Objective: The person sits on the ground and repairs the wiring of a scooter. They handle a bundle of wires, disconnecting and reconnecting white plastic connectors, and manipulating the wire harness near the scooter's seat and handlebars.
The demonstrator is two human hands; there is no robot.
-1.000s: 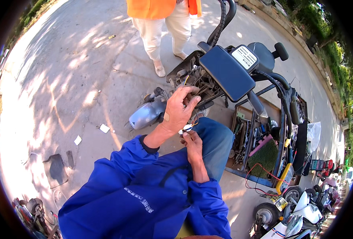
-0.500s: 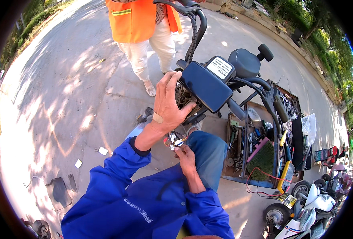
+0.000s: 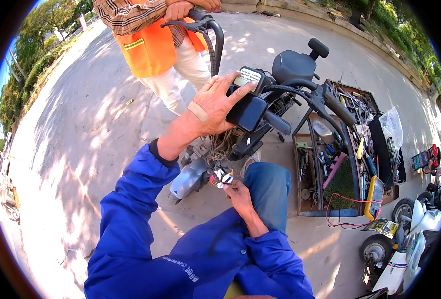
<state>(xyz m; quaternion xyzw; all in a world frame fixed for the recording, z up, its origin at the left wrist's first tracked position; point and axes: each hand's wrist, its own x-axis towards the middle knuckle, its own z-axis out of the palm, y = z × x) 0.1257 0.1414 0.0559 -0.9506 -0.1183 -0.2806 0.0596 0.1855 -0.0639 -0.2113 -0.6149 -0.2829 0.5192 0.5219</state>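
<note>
My left hand, a plaster on its wrist, grips the glossy black front panel of an electric scooter, its fingers and thumb spread over the upper edge. Below the panel hangs a tangle of wires. Lower down, my right hand pinches a bunch of white wire connectors with coloured leads; its fingertips are partly hidden. The scooter's handlebar and black seat stand beyond the panel. Next to the wires is a silvery front mudguard.
A person in an orange vest leans on the far handlebar grip. At right stands a tool-filled box, with a yellow multimeter and its red lead at the near edge. More scooters stand at lower right.
My left hand has shifted from the panel's side onto its upper edge, and the panel sits tilted differently. My right hand still holds the connectors. The view has moved, showing more of the orange-vested person.
</note>
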